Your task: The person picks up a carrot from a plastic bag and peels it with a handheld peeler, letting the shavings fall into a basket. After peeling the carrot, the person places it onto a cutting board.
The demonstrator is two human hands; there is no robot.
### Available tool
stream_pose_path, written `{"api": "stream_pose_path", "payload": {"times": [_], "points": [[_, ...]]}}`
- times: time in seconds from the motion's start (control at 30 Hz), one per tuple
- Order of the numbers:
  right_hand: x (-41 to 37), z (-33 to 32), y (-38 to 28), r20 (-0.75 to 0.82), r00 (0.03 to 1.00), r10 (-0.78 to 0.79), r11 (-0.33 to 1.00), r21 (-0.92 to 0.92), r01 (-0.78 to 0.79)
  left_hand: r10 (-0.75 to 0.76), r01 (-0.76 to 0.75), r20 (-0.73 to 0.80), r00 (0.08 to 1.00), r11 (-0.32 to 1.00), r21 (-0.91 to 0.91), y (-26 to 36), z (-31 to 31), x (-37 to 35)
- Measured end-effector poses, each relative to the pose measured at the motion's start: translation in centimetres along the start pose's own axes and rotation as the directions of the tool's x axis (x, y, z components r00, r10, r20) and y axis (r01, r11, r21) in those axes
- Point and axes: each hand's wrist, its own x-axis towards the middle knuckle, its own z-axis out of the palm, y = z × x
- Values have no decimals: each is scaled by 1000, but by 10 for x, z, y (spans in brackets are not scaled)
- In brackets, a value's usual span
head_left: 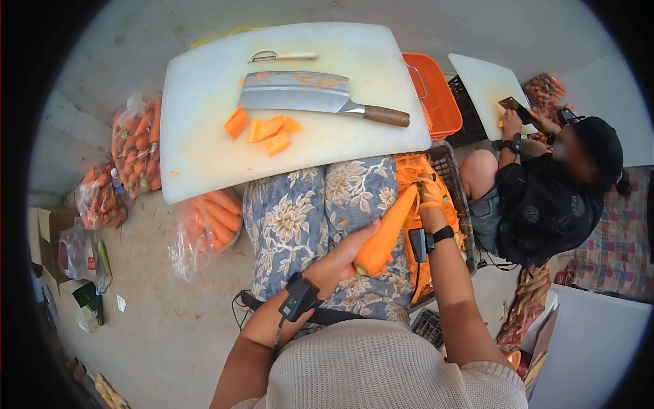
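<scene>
My left hand [361, 249] is closed around the thick end of a large peeled carrot [387, 235], held at a slant over my lap. Near the carrot's narrow tip, my right hand [429, 198] reaches over a dark crate [458, 198] of orange carrot peels [446, 218]. Peel strips lie across its fingers, which look curled around them; anything else inside is hidden. On the white cutting board [204, 88] in front of me lie a cleaver [300, 92] with a wooden handle, a white peeler [283, 56] and several carrot pieces [272, 127].
Bags of carrots [139, 146] stand on the left, and another open bag [218, 218] is beside my knee. An orange bin [436, 99] sits beyond the crate. At right a co-worker [558, 198] holds a dark knife [516, 109] over another board [487, 85].
</scene>
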Motion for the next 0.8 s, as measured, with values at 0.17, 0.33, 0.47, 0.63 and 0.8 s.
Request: {"api": "stream_pose_path", "payload": {"times": [0.17, 0.33, 0.47, 0.63, 0.8], "points": [[-45, -12, -2, -155, 987, -39, 999, -21, 36, 38, -35, 46, 998, 997, -62, -4, -5, 1], [-122, -2, -7, 65, 951, -301, 953, 7, 301, 59, -43, 77, 995, 981, -188, -13, -8, 9], [-192, 28, 0, 196, 793, -576, 774, -179, 607, 93, -100, -50, 994, 983, -156, -16, 8, 7], [-198, 45, 8, 374, 563, -737, 360, -487, 796, 202, -204, -114, 973, 979, -2, -14, 20, 1], [-193, 49, 6, 379, 525, -762, 350, -441, 826, 215, -212, -72, 974, 976, 45, -11, 14, 4]]}}
